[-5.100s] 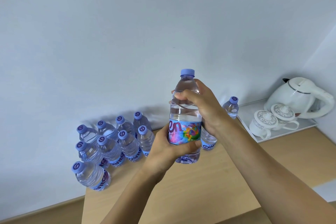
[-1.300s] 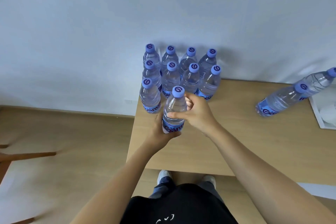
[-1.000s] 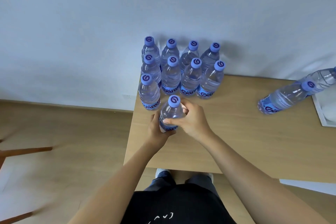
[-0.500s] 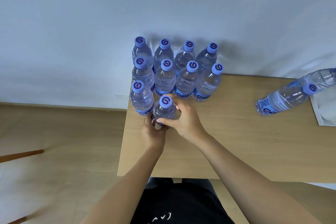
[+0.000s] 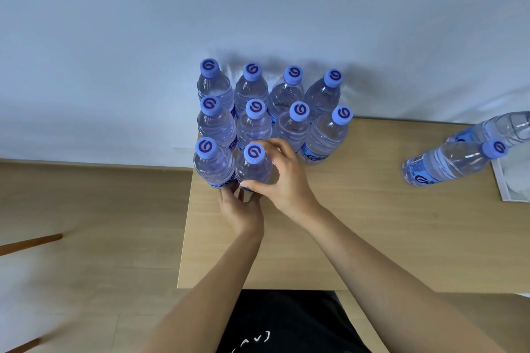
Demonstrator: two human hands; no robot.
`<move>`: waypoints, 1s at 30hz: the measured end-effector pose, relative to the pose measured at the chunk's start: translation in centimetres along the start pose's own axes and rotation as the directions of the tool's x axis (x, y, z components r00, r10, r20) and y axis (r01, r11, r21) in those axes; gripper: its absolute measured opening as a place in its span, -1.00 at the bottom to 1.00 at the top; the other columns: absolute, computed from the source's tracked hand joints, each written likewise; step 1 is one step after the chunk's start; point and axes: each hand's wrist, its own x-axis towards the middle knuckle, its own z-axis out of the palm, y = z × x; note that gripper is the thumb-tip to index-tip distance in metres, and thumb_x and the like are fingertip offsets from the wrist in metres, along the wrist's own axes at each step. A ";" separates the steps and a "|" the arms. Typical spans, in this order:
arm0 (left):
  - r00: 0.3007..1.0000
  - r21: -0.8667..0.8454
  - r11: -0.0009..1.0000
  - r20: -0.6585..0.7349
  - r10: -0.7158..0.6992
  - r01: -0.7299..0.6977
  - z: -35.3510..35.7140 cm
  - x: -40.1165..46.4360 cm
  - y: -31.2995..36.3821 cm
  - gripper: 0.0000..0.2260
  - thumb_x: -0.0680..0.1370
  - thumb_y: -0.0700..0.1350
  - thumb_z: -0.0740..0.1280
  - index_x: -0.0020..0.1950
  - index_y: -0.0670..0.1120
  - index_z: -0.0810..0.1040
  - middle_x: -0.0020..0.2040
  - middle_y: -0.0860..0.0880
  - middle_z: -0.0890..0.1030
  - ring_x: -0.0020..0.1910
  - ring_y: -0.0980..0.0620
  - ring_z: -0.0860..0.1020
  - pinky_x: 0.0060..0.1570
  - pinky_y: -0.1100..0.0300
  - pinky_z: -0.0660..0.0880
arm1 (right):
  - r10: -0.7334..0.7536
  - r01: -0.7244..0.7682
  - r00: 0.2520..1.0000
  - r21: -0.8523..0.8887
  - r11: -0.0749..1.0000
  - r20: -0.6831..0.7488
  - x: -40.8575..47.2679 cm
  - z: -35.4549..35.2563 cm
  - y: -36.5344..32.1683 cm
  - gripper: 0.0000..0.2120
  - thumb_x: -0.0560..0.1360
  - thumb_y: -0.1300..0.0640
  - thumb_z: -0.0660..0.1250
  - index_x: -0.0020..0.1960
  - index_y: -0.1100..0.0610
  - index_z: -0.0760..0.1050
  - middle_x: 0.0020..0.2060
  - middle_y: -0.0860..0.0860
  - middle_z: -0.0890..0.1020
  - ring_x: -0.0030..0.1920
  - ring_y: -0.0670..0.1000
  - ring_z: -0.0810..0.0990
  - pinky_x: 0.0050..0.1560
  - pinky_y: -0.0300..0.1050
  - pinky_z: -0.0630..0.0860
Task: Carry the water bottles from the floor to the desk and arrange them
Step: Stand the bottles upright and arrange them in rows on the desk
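Several clear water bottles with blue caps [image 5: 253, 112] stand in rows at the far left corner of the wooden desk [image 5: 372, 223], against the wall. A further bottle [image 5: 253, 165] stands upright in the front row, beside the front-left bottle [image 5: 213, 162]. My right hand [image 5: 282, 178] grips its body from the right, fingers wrapped round its upper part. My left hand [image 5: 241, 206] holds its base from the near side. Two more bottles [image 5: 450, 163] stand apart at the desk's right.
A white tray [image 5: 513, 180] shows at the desk's right edge. The desk's left edge runs just beside the bottle rows, with wooden floor [image 5: 86, 223] below. Wooden furniture legs [image 5: 28, 243] appear at the far left.
The held bottle has moved away from me and to the left, and now stands in the front row beside the front-left bottle. Both hands have stayed on it.
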 end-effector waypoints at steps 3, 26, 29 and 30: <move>0.999 -0.024 0.999 -0.023 -0.025 0.024 0.4 0.1 0.2 -0.57 0.38 -0.47 0.40 0.14 -0.09 0.48 0.09 -0.06 0.54 0.12 -0.03 0.56 0.20 -0.07 0.53 | 0.004 -0.004 1.000 0.000 1.000 -0.002 0.3 0.0 0.0 -0.35 0.29 0.09 0.64 0.31 0.15 0.51 0.19 -0.01 0.45 0.24 -0.03 0.48 0.26 -0.45 0.30; 0.980 0.155 0.987 0.190 -0.063 0.034 -2.5 -4.1 0.6 -0.60 0.48 -0.23 0.45 0.24 -0.11 0.37 0.19 0.02 0.46 0.17 0.07 0.46 0.13 0.23 0.37 | 0.118 -0.118 0.993 0.160 0.980 0.004 -3.3 -4.9 1.4 -0.18 0.42 0.08 0.55 0.54 0.03 0.19 0.41 -0.07 0.36 0.39 -0.15 0.35 0.35 -0.37 0.27; 0.971 0.149 0.989 0.232 -0.056 0.021 -0.2 -6.3 1.3 -0.59 0.50 -0.24 0.43 0.28 -0.15 0.37 0.20 0.01 0.46 0.18 0.07 0.46 0.13 0.24 0.37 | 0.148 -0.142 0.989 0.151 0.978 -0.027 -4.7 -8.0 2.4 -0.22 0.44 0.10 0.53 0.54 0.03 0.20 0.38 -0.13 0.35 0.39 -0.14 0.35 0.30 -0.50 0.22; 0.966 0.150 0.989 0.253 -0.046 0.008 0.8 -7.2 1.4 -0.59 0.50 -0.23 0.43 0.29 -0.16 0.37 0.21 0.01 0.45 0.19 0.08 0.46 0.15 0.23 0.38 | 0.149 -0.143 0.988 0.138 0.980 -0.035 -5.1 -9.3 2.8 -0.23 0.45 0.10 0.52 0.53 0.03 0.20 0.37 -0.14 0.34 0.39 -0.12 0.35 0.29 -0.51 0.20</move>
